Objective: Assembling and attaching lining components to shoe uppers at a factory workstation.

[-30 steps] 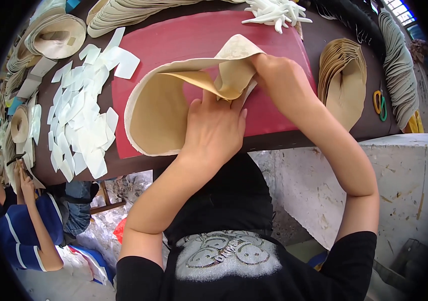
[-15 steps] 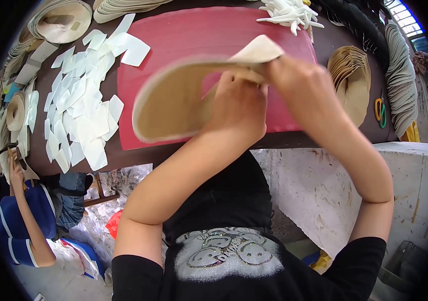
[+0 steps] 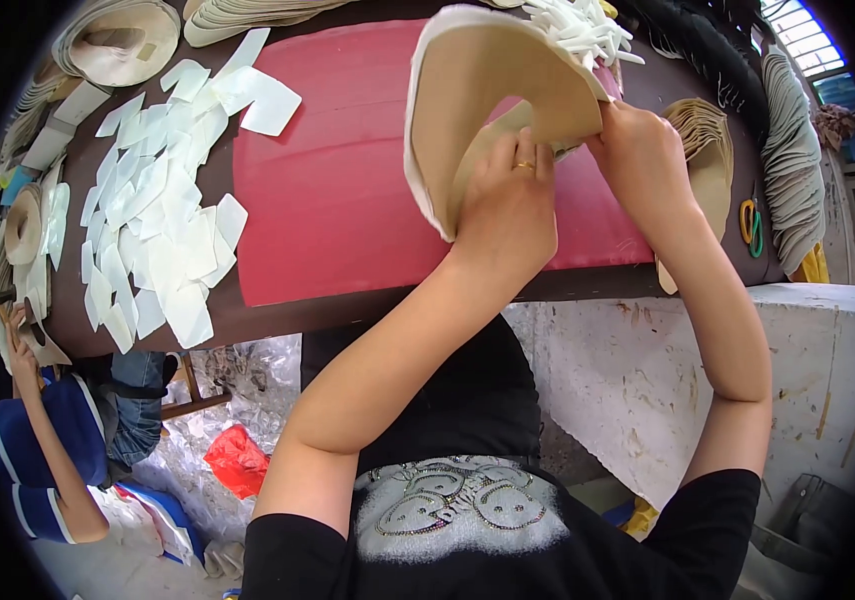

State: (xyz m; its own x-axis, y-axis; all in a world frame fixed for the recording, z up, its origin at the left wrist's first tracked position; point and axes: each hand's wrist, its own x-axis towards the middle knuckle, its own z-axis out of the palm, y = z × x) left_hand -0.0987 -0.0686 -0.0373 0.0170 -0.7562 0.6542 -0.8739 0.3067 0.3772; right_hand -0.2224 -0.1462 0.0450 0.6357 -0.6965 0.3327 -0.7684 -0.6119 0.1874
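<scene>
Over the table I hold up a large curved tan piece with a pale edge [image 3: 469, 85], shaped like a shoe upper. My left hand [image 3: 507, 200], with a ring on one finger, has its fingers curled over the inner cut-out, the thumb out of sight. At the right end my right hand [image 3: 645, 150] pinches the piece's corner between closed fingers. The piece is tilted with its tan inner face toward me. Beneath it lies a red mat [image 3: 332, 190], bare to the left of my hands.
Left of the mat spreads a heap of thin white cut pieces [image 3: 162, 215]. White finger-like pieces [image 3: 582, 30] lie at the back right. A tan stack [image 3: 709, 160], scissors [image 3: 751, 228] and a layered grey-white stack [image 3: 792, 150] stand right. A co-worker's hand [image 3: 22, 350] shows far left.
The tan piece has swung up and right, away from the mat's left part, turning its tan face toward me. Both hands have shifted slightly right with it.
</scene>
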